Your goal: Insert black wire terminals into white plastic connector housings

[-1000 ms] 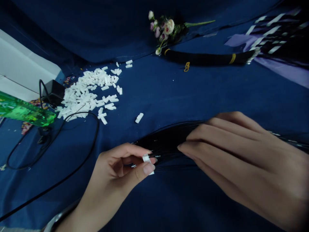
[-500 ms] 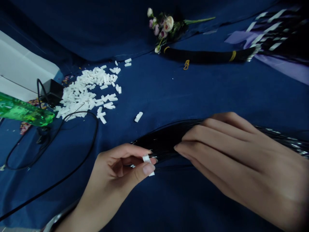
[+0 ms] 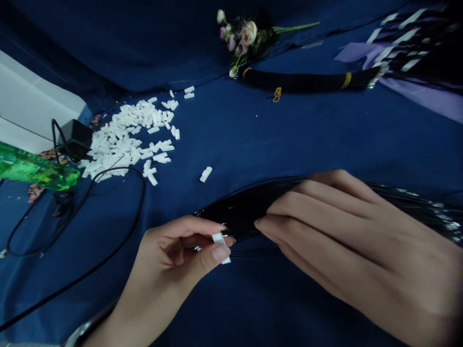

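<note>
My left hand is closed, pinching a small white connector housing between thumb and fingers. A loose bundle of thin black wires with shiny metal terminals at its ends lies just behind it. Over those wires is my right hand, its fingertips pressed together on them, a short way right of the connector housing. How many wires sit in that pinch is hidden by the fingers. The bundle's far end, with more metal tips, comes out beyond the right hand.
A heap of white connector housings lies at left, one loose housing nearer. Further left are a green bottle, a black box and a cable. Behind lie a banded wire bundle, artificial flowers and a rubber band.
My right hand has shifted slightly left along the wires, towards the connector housing. My left hand keeps the same pinch on it. The whole view has moved a little.
</note>
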Motion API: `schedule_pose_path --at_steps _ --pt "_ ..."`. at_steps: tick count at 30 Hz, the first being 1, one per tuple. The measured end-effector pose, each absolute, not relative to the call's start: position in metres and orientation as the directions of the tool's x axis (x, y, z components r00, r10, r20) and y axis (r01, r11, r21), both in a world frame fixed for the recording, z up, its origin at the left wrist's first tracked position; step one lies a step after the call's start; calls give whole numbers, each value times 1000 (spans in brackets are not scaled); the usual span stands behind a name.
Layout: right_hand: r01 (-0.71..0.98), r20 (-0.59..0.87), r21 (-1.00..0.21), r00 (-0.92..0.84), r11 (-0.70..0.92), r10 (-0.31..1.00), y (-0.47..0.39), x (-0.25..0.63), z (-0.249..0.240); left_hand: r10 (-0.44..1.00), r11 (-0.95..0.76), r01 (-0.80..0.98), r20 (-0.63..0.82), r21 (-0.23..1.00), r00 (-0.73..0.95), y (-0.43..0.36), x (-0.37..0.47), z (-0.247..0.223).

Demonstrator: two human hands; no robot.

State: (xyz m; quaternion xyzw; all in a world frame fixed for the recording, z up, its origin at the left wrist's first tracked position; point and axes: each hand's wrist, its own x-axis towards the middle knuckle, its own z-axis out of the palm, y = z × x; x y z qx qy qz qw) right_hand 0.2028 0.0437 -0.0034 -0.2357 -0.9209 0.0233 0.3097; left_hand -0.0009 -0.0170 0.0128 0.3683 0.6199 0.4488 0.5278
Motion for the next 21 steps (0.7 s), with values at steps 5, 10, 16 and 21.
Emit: schedule_pose_path --at_steps 5,10,16,21 --pt "419 574 -211 -678 883 459 43 201 -5 934 345 19 -342 938 -104 -16 -5 13" --pt "402 547 -203 -710 893 444 43 202 -1 932 345 3 -343 938 -115 -17 -5 12" --pt "364 557 -195 -723 910 409 41 202 2 931 349 30 -343 937 -123 -19 -4 9" --pt "349 660 -148 -662 925 355 38 200 -7 919 386 48 -380 921 -107 -19 -3 10"
